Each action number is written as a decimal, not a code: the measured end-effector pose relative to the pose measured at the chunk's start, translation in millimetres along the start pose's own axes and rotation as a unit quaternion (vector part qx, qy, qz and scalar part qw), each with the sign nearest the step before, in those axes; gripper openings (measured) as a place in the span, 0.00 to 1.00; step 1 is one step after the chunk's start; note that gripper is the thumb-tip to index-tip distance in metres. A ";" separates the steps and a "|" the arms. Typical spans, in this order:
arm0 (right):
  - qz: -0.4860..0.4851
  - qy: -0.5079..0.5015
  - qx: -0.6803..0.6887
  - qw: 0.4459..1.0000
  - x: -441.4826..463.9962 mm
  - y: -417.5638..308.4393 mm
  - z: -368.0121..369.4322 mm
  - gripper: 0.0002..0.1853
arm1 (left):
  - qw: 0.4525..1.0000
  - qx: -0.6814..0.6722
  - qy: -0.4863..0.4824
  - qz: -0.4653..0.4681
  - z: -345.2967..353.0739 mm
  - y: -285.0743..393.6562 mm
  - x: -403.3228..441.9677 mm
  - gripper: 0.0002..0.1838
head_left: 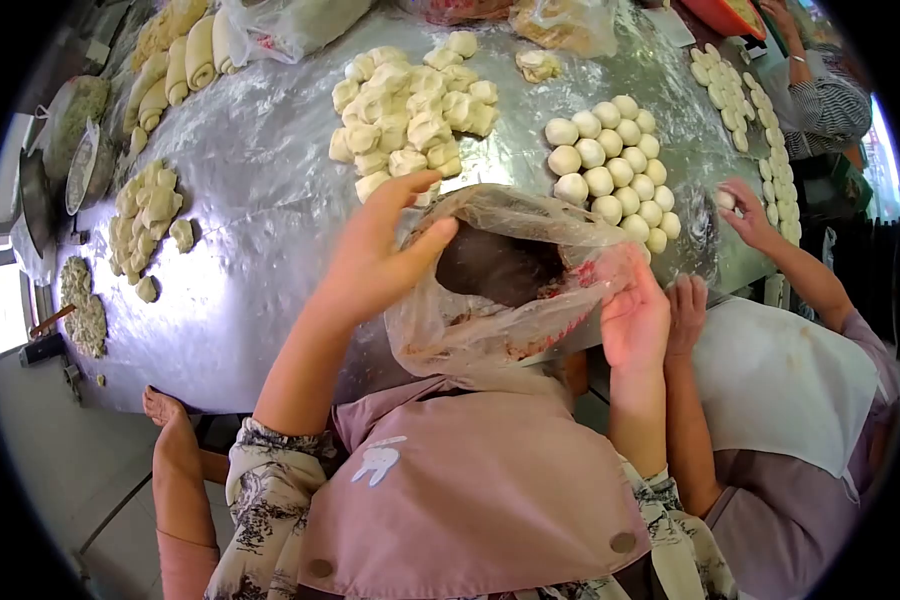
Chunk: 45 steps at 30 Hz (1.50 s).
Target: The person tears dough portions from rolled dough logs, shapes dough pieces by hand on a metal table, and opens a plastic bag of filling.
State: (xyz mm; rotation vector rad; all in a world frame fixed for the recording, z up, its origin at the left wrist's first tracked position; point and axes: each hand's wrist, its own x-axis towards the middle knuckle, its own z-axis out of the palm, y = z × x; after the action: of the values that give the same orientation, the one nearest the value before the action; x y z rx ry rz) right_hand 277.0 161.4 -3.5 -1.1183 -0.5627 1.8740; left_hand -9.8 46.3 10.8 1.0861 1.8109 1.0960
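A clear plastic bag (520, 350) with a dark brown filling (500, 268) inside stands at the table's near edge, its mouth facing up. My left hand (390, 245) is at the left side of the mouth, thumb over the rim and fingers curled along the outside. The right rim is pinched in my right hand (635, 310). Just beyond the bag lies a heap of cut dough pieces (410, 110). Several round dough balls (610, 165) sit in rows to the right of it.
On the right, a co-worker's hand (745, 215) holds a small dough ball; another hand (685, 310) rests near my right. Flattened dough pieces (720, 90) line the far right. More dough pieces (145, 220) and rolled dough (198, 55) lie left. A hand (162, 407) touches the left table edge.
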 end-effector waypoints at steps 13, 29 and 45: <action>-0.230 0.101 -0.641 0.725 39.8 7.1 51.7 0.20 | 0.987 0.127 0.091 0.039 7.9 -14.7 60.5 0.06; -0.151 -0.030 -0.774 0.615 6.6 27.4 -19.4 0.14 | 0.973 0.195 -0.066 -0.102 -4.9 -57.8 -1.7 0.08; -0.393 -0.233 -0.670 0.585 -15.0 13.5 38.4 0.37 | 0.943 0.305 0.076 0.110 18.2 -8.5 -65.0 0.56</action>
State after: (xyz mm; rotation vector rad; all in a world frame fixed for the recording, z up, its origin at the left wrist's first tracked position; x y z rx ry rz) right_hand 241.1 143.3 13.0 -0.8034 -2.5555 0.6289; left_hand 27.7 -10.4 7.1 1.6308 2.2723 0.7621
